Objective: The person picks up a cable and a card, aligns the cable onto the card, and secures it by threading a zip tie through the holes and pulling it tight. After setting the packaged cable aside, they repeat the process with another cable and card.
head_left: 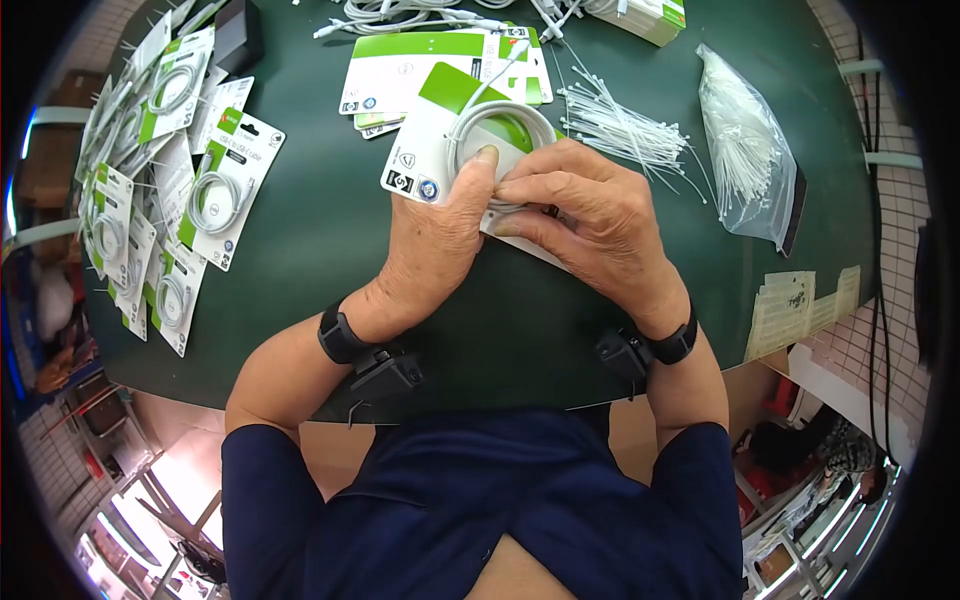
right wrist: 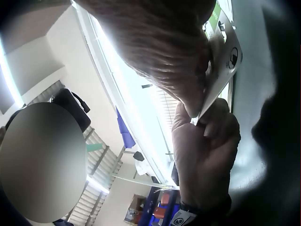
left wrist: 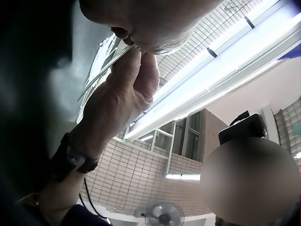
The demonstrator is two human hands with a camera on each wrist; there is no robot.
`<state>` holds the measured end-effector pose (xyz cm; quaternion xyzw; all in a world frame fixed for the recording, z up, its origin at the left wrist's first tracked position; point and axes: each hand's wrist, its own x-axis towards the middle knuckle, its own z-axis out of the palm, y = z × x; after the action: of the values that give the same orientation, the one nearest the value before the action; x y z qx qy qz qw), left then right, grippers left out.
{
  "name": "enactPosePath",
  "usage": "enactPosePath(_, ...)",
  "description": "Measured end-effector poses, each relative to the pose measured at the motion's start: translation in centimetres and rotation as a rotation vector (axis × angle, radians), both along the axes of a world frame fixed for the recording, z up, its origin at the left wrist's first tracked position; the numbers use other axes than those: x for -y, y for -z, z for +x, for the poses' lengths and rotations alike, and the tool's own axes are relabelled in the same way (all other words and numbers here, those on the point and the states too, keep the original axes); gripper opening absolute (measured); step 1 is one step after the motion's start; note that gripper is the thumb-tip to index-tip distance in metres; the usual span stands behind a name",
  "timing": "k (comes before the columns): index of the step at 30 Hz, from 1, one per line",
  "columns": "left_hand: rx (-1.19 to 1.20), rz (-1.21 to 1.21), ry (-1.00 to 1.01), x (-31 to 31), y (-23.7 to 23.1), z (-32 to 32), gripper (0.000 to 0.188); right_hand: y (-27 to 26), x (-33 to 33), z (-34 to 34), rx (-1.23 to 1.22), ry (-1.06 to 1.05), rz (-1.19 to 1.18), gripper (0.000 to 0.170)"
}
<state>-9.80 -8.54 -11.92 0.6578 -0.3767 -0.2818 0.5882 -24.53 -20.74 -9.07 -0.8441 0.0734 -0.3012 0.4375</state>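
In the head view a coiled white cable [head_left: 463,130] lies on a white and green card [head_left: 415,150], held above the table. The left hand [head_left: 435,235] grips card and coil from the lower left, its thumb on the coil and its fingers hidden behind the card. Thumb and forefinger of the right hand [head_left: 600,215] pinch at the coil's lower right edge; what lies between those fingertips is too small to tell. In the right wrist view the card [right wrist: 223,70] shows edge-on between the right hand [right wrist: 160,47] and the left hand [right wrist: 204,155].
Carded cables [head_left: 215,200] are heaped at the left beside a black box [head_left: 238,38]. Flat cards [head_left: 400,65] lie beyond the hands, with loose cables [head_left: 420,15] behind. White ties [head_left: 625,125] lie to the right, near a clear bag [head_left: 745,150] of ties.
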Motion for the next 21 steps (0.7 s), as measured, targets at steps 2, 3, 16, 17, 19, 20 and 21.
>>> enactPosePath(2, -0.071, 0.016, 0.003, -0.1, -0.4, 0.0, 0.029, -0.5, 0.2, -0.2, -0.004, -0.011, -0.020, 0.028)
enactPosePath(3, -0.134, 0.028, 0.009, -0.1, -0.6, 0.0, 0.029, -0.7, 0.3, -0.4, -0.027, -0.008, -0.017, 0.028)
enactPosePath(16, -0.431, 0.051, 0.042, 0.2, -3.0, -0.4, 0.028, -0.8, 0.0, -0.6, -0.086, 0.024, -0.001, 0.026)
enactPosePath(17, -0.427, 0.045, 0.046, 0.1, -3.0, -0.4, 0.028, -0.8, 0.0, -0.6, -0.085, 0.023, 0.007, 0.026)
enactPosePath(19, -0.364, 0.103, 0.037, -0.2, -2.8, -0.4, 0.028, -0.6, -0.1, -0.5, -0.072, 0.011, 0.006, 0.027)
enactPosePath(20, -0.329, 0.117, 0.042, 0.1, -2.8, -0.3, 0.027, -0.5, 0.0, -0.5, -0.064, 0.002, 0.002, 0.027)
enactPosePath(21, -0.318, 0.087, 0.062, 0.2, -2.8, -0.3, 0.027, -0.5, 0.3, -0.5, -0.058, -0.004, -0.006, 0.028)
